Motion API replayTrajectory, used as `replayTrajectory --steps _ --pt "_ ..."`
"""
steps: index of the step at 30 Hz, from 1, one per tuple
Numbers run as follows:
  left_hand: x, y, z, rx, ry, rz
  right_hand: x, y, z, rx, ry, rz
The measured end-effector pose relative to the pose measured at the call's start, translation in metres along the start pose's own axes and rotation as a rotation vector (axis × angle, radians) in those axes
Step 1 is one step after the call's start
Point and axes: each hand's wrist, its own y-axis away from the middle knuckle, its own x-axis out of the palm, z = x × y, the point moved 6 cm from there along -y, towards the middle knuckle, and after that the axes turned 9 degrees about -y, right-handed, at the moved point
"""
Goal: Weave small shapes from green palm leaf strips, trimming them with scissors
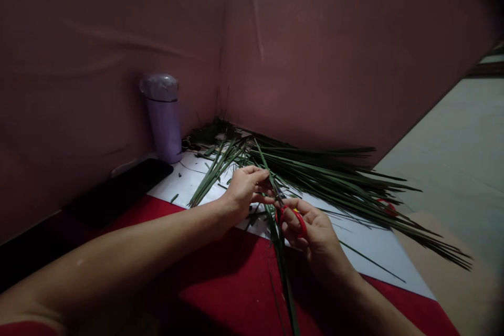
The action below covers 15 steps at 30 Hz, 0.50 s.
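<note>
Pinching a slim green leaf (262, 155) between thumb and fingers, the left hand (244, 190) is bent inward at the wrist, its forearm slanting in long and bare from the lower left. The right hand (315, 228) comes from the lower right, fingers curled through the smooth, rounded red loops of the scissors (303, 227), whose slender metal blades point up and away beside the leaf; whether they bite into it cannot be told. The leaf stands at a slant above the left fingertips, and long, ribbon-like blades hang below the hands over the plain red cloth (220, 268). Beyond, a spread of stiff, narrow, dark leaves (334, 173) fans out to the right across the white sheet (374, 253), with a shorter, paler bunch (212, 176) left of it and small clippings scattered about. A tapered purple cup (165, 126), topped with crinkled clear plastic, stands near a flat, glossy black slab (137, 186), against a wrinkled, dull pink wall (98, 63).
</note>
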Motion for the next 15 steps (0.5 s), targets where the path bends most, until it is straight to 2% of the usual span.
replayTrajectory --steps 6,15 --pt "-0.0063 -0.0049 -0.0033 0.010 -0.020 -0.053 0.0020 0.0009 -0.0004 0.008 0.002 0.008" --pt "-0.0016 -0.0026 -0.0016 -0.006 -0.027 -0.019 0.0025 -0.0016 -0.0001 0.008 0.009 0.040"
